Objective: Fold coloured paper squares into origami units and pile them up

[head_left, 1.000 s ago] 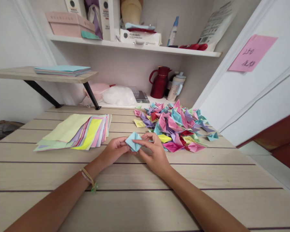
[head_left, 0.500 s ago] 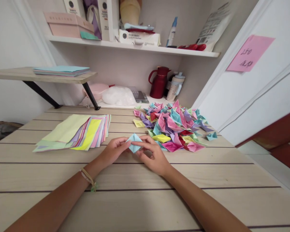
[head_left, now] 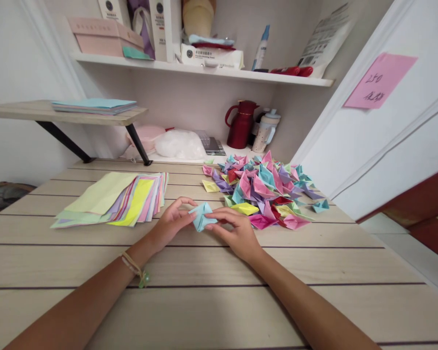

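blue folded paper (head_left: 202, 216) | now puffed open | left hand (head_left: 171, 222), right hand (head_left: 235, 231) both pinching it

Just one cam on my end, head-mounted, looking forward and down across the wooden table (head_left: 219, 311) toward the shelf (head_left: 204, 70), hands close in, wide-angle.

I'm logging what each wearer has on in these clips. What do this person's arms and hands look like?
Both forearms are bare, with no sleeves in view and no gloves. The left wrist wears a thin beaded bracelet with a small green charm. The left hand and right hand show no rings.
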Tool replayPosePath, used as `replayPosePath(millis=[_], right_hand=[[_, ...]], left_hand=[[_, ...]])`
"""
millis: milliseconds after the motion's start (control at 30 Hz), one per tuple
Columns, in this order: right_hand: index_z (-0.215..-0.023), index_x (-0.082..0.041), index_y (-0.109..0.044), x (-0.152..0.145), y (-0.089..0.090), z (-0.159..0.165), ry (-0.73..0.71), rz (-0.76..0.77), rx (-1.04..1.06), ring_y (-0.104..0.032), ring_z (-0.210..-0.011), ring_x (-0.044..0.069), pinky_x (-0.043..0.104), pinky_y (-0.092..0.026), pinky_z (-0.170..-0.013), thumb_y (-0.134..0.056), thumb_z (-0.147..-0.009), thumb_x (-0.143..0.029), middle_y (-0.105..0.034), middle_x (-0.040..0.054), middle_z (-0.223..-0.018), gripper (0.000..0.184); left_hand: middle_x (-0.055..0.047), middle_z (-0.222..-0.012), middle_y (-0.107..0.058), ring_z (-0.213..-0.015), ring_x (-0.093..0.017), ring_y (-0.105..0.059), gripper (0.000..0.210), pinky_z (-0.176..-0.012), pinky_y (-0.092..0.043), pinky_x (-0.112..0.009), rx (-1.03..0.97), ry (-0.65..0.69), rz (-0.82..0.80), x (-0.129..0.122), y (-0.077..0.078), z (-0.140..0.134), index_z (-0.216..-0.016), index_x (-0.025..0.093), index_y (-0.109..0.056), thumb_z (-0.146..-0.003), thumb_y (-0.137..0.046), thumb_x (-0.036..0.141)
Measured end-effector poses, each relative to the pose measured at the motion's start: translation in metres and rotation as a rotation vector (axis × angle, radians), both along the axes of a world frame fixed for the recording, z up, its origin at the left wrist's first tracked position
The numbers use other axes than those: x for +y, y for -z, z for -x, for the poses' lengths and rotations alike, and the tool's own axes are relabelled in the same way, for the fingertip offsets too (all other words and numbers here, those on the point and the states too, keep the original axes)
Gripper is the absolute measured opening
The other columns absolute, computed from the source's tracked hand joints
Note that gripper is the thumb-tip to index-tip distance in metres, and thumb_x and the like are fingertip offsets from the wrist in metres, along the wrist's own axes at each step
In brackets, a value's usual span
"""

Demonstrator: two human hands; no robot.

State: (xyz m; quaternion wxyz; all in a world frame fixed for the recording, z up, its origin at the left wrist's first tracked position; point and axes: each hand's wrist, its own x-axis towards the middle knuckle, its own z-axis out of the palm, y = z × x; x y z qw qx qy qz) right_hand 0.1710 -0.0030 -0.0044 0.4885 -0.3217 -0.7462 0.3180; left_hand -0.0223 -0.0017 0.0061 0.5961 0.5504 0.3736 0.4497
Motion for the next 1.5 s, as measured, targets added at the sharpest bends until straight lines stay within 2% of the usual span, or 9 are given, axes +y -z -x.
replayPosePath(millis=[200,333,500,633,833,1000,1233,1333,1500], right_hand=[[-0.076,-0.021,-0.069,0.001,-0.001,-0.001,0.126,-0.043,0.020,-0.061,-0.072,0.016,0.027,-0.048,-0.066,-0.060,-0.080,-0.027,-0.068,0.0038,-0.075,0.011],[-0.071,-0.019,-0.067,0.001,-0.001,0.001,0.157,-0.043,0.013,-0.060,-0.067,0.016,0.026,-0.047,-0.063,-0.058,-0.081,-0.027,-0.067,0.0034,-0.071,0.015],[-0.099,-0.019,-0.061,-0.001,0.002,0.004,0.141,0.116,0.097,-0.060,-0.062,0.014,0.024,-0.047,-0.056,-0.058,-0.081,-0.030,-0.066,0.0021,-0.070,0.022],[-0.086,-0.018,-0.064,0.001,0.004,0.005,0.123,0.163,0.112,-0.060,-0.065,0.014,0.023,-0.047,-0.056,-0.057,-0.081,-0.031,-0.068,0.0046,-0.076,0.016],[-0.090,-0.021,-0.069,0.003,0.007,0.003,0.113,0.135,0.073,-0.060,-0.067,0.015,0.026,-0.049,-0.062,-0.067,-0.073,-0.030,-0.069,0.0043,-0.083,0.020],[-0.093,-0.024,-0.070,0.004,0.007,0.001,0.099,0.087,0.077,-0.062,-0.077,0.018,0.029,-0.051,-0.068,-0.069,-0.071,-0.025,-0.069,0.0048,-0.089,0.022],[-0.095,-0.019,-0.068,0.004,0.010,0.003,0.029,0.311,0.246,-0.065,-0.071,0.018,0.030,-0.054,-0.068,-0.074,-0.064,-0.029,-0.070,0.0062,-0.088,0.033],[-0.088,-0.018,-0.068,0.005,0.010,0.003,0.018,0.355,0.313,-0.065,-0.067,0.017,0.028,-0.054,-0.064,-0.074,-0.064,-0.030,-0.070,0.0040,-0.075,0.028],[-0.083,-0.018,-0.067,0.006,0.008,0.004,-0.021,0.411,0.364,-0.066,-0.072,0.018,0.031,-0.054,-0.069,-0.074,-0.064,-0.029,-0.071,0.0037,-0.078,0.024]], left_hand=[[-0.003,-0.082,-0.070,-0.073,-0.014,-0.064,0.033,-0.066,-0.047,-0.024,-0.020,0.144,-0.029,0.004,0.010,0.001,-0.089,0.017,-0.052,-0.064,-0.074,0.021],[-0.002,-0.076,-0.069,-0.071,-0.013,-0.063,0.016,-0.066,-0.048,-0.024,0.091,0.027,-0.107,0.004,0.011,-0.002,-0.077,0.015,-0.061,-0.068,-0.070,0.025],[-0.001,-0.069,-0.068,-0.059,-0.012,-0.060,0.019,-0.053,-0.043,-0.020,0.169,-0.087,-0.122,-0.002,0.008,-0.006,-0.083,0.016,-0.058,-0.072,-0.066,0.030],[0.003,-0.059,-0.066,-0.050,-0.009,-0.057,0.020,-0.046,-0.037,-0.017,0.157,-0.084,-0.120,-0.005,0.008,-0.008,-0.089,0.019,-0.051,-0.077,-0.062,0.029],[-0.001,-0.069,-0.069,-0.063,-0.012,-0.062,0.018,-0.057,-0.046,-0.021,0.123,-0.148,-0.184,0.000,0.011,-0.007,-0.090,0.017,-0.058,-0.078,-0.061,0.029],[-0.004,-0.081,-0.071,-0.076,-0.016,-0.065,0.019,-0.068,-0.052,-0.025,0.068,-0.199,-0.140,0.006,0.014,-0.005,-0.082,0.015,-0.064,-0.067,-0.071,0.025],[-0.006,-0.089,-0.072,-0.079,-0.017,-0.067,0.031,-0.073,-0.053,-0.029,-0.011,-0.170,-0.078,0.007,0.017,-0.005,-0.089,0.014,-0.065,-0.061,-0.075,0.021],[-0.005,-0.084,-0.072,-0.072,-0.016,-0.066,0.026,-0.067,-0.054,-0.028,0.008,-0.173,-0.059,0.005,0.014,-0.007,-0.088,0.014,-0.065,-0.065,-0.073,0.022],[-0.003,-0.082,-0.072,-0.070,-0.014,-0.066,0.025,-0.066,-0.053,-0.026,-0.015,-0.214,-0.072,0.001,0.009,-0.008,-0.090,0.015,-0.062,-0.067,-0.071,0.022]])
